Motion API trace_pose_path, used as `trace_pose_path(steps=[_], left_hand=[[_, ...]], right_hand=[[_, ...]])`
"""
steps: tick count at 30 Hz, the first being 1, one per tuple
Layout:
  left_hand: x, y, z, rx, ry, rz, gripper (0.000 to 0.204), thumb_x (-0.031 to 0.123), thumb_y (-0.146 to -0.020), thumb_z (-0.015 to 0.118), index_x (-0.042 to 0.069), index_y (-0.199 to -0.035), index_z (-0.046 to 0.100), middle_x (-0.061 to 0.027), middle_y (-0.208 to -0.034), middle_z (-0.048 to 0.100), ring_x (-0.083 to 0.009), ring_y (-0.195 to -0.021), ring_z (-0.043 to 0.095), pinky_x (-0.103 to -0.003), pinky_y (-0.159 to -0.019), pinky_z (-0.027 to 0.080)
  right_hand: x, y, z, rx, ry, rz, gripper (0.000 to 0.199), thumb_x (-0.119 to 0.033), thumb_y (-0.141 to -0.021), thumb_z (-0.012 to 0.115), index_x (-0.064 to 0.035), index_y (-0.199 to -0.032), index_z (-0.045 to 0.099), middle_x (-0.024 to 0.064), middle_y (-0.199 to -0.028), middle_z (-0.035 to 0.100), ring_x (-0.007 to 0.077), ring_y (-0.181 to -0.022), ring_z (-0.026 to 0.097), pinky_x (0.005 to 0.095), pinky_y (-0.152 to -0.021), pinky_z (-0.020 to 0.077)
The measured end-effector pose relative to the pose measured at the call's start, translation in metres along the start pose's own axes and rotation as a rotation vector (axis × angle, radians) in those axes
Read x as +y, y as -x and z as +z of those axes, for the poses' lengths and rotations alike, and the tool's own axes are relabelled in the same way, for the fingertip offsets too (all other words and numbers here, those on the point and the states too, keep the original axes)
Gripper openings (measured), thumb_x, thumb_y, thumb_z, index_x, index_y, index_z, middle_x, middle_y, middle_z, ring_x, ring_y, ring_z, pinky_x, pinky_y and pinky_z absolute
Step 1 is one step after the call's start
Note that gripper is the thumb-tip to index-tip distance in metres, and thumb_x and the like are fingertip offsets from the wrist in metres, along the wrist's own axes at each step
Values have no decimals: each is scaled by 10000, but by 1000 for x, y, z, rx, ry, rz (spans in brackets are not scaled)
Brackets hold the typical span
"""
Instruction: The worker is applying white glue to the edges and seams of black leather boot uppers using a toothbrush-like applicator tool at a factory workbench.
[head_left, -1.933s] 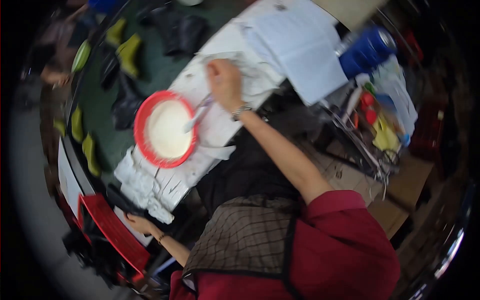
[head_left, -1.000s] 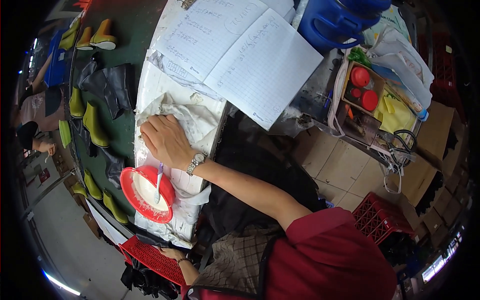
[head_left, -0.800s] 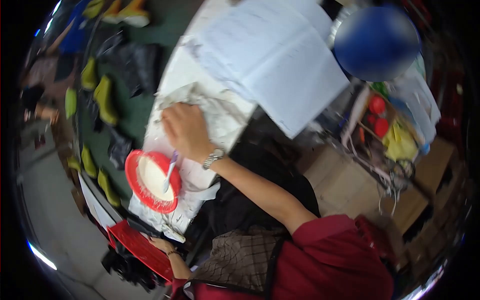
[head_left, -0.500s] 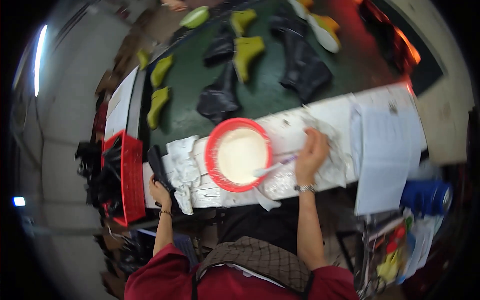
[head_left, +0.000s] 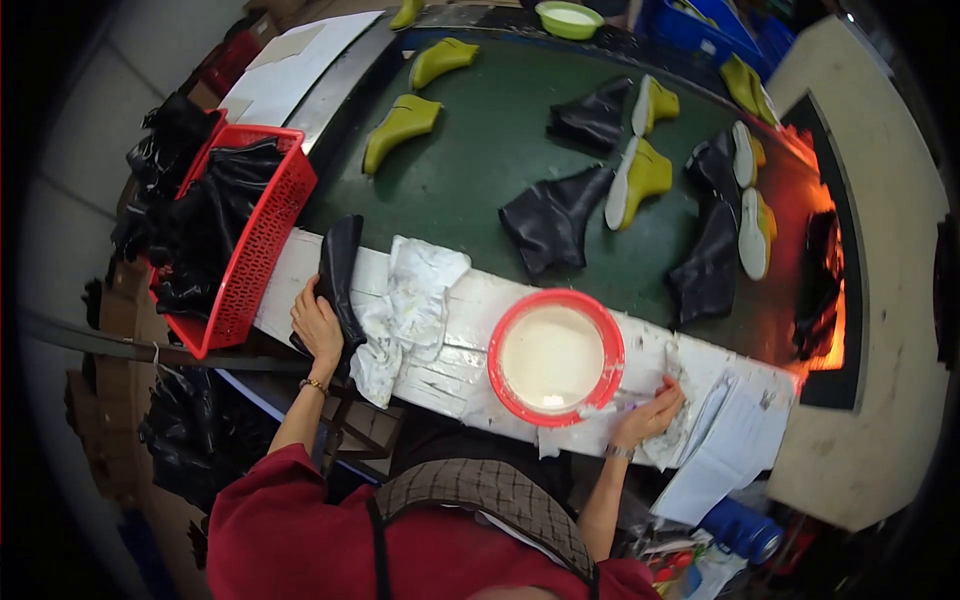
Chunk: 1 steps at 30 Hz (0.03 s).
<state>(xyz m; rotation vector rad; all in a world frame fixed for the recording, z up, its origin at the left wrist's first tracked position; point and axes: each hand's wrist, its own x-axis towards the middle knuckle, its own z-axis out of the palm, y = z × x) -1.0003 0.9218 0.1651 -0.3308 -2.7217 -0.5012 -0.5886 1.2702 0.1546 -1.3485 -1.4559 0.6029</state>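
Observation:
My left hand (head_left: 317, 325) grips the lower part of a black leather boot upper (head_left: 342, 265), which stands along the left end of the white work board (head_left: 455, 372). A crumpled white cloth (head_left: 420, 295) lies beside it. To the right sits a red bowl (head_left: 505, 385) of creamy white liquid. My right hand (head_left: 650, 415) is closed at the bowl's right, over crumpled whitish sheeting. From its thumb side a white-tipped brush (head_left: 600, 410) reaches to the bowl's rim; the handle is mostly hidden by the fingers.
A red basket (head_left: 265, 220) of black uppers stands at the left. On the green belt (head_left: 450, 210) lie yellow boot lasts (head_left: 402, 128), black uppers (head_left: 560, 215) and pale soles (head_left: 755, 235). Papers (head_left: 725, 440) hang off the board's right end. An orange glow lights the opening at the right.
My view has turned and shifted, so the basket and right end of the belt show more fully. My left hand still holds the upper. The brush tip now lies nearer the bowl's rim.

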Motion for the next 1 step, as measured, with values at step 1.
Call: trace_pose_path(steps=[1], left_hand=[[-2, 1, 1, -17, -14, -18, 445, 192, -984, 516, 182, -1428, 537, -127, -1341, 588, -341, -1210, 535, -507, -1036, 397]], right_hand=[[6, 0, 1, -27, -48, 66, 392, -336, -1110, 405, -40, -1053, 656, 41, -937, 582, 171, -844, 491, 324, -816, 438]])
